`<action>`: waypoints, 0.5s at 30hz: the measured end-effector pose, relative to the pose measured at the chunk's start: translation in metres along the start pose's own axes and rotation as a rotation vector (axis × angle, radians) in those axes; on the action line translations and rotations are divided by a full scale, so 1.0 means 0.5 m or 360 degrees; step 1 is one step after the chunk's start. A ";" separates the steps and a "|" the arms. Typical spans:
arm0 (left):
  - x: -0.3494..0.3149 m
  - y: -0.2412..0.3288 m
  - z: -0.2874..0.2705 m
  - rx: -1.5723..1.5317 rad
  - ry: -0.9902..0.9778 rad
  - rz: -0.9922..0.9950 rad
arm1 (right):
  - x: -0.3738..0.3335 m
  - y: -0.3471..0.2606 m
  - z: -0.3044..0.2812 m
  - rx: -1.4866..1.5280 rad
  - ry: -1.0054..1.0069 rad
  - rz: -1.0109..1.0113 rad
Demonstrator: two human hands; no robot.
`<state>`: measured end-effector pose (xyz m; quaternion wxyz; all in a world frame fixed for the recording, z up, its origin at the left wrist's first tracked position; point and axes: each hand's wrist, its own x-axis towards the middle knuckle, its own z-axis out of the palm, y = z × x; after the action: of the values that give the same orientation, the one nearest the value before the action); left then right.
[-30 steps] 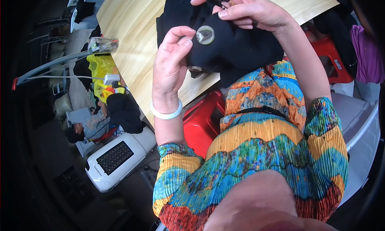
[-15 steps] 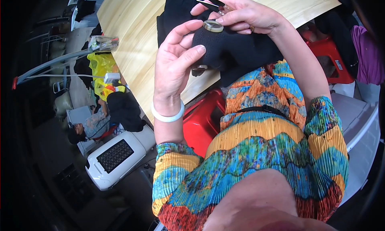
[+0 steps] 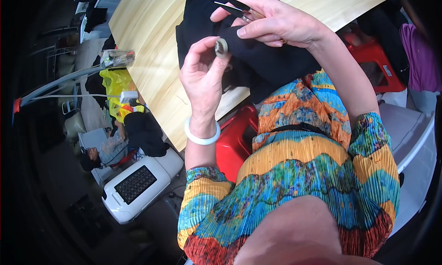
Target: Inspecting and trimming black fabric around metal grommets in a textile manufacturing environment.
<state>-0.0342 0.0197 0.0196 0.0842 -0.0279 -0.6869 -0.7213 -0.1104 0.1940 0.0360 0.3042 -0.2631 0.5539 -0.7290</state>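
Between the thumb and index finger of my left hand point(image 3: 201, 78) is a round, pale-rimmed button point(image 3: 221, 48), tilted up on edge beside the black knit garment point(image 3: 271, 65). Whether it is sewn to the cloth I cannot make out. A pair of thread snips point(image 3: 235, 11) lies within my right hand point(image 3: 287, 23), its dark blades pointing left past my fingers. The thumb and fingers of that hand also rest on the garment, just right of the button. The black cloth spreads over the table and hangs toward my lap.
The garment lies on a light wooden table point(image 3: 152, 48). Red plastic stools stand by my knees point(image 3: 230, 143) and at the right point(image 3: 375, 67). To the left are a clear container point(image 3: 116, 58), a yellow bag point(image 3: 113, 83), a white casing point(image 3: 138, 189) and a seated person point(image 3: 113, 147).
My left hand has moved slightly down and left with the button, now turned on edge. The cloth has slipped from over my left fingers. My right hand has shifted a little left.
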 end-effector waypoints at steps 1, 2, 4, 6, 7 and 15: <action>0.001 -0.001 0.003 0.0037 0.0058 0.0047 | 0.002 0.001 -0.001 0.0011 -0.0012 -0.0024; 0.002 -0.004 0.001 0.0040 0.0058 0.0043 | 0.002 0.000 0.000 0.0016 -0.0012 -0.0023; 0.003 -0.010 -0.003 0.0126 0.0080 0.0199 | 0.001 -0.002 0.002 -0.0034 0.0007 -0.0035; 0.003 -0.012 -0.006 0.0153 0.0081 0.0212 | 0.001 -0.001 0.007 -0.0029 0.0031 -0.0020; 0.003 -0.013 -0.006 0.0177 0.0089 0.0227 | 0.001 -0.001 0.009 -0.0028 0.0050 -0.0002; 0.011 -0.010 -0.013 0.0020 -0.0070 -0.0064 | 0.005 -0.031 -0.010 0.0311 0.0023 0.0285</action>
<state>-0.0398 0.0131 0.0152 0.0547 -0.0292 -0.6935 -0.7178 -0.1179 0.1984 0.0501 0.3882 -0.1765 0.5035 -0.7514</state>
